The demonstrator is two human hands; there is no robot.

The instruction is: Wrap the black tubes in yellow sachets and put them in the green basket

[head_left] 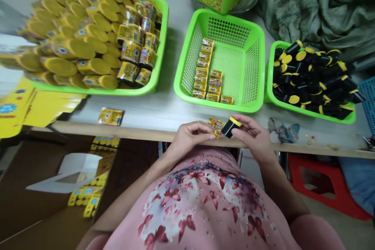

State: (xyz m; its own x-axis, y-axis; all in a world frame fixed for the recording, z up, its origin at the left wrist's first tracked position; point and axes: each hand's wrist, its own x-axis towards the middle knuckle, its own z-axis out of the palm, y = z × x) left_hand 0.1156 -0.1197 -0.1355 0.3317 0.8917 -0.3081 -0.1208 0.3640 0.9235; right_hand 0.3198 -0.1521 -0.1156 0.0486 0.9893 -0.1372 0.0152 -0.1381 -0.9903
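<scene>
Packet [216, 124] and black jar [229, 127] meet just above the front edge of the desk [131, 133], held low and close to the body, over the pink printed top [199, 199]. The left hand [190, 136] is closed into a pinch, its thumb and fingertips gripping the crumpled gold-and-yellow packet, a grip that seems to suit something so thin and soft. The right hand [253, 136] curls round the jar and grips it at a tilt, with its yellow lid turned up and away, leaving the jar's dark side toward the packet.

Directly ahead, a green mesh basket [252, 70] holds a small stack of packets [205, 74] along its left wall and near corner, probably so that they lean on the mesh and stay in place. Toward the desk's right end, a shallower green basket [322, 115] is heaped with loose black jars [310, 82], within easy reach of the right hand. Toward the far left corner, a large green tray [162, 47] carries yellow-capped containers [93, 66], tightly ranked, apparently to save room. One loose packet [110, 116] lies near the front edge. Flat yellow cartons [29, 105] overhang the left edge, above a cardboard box [35, 191].
</scene>
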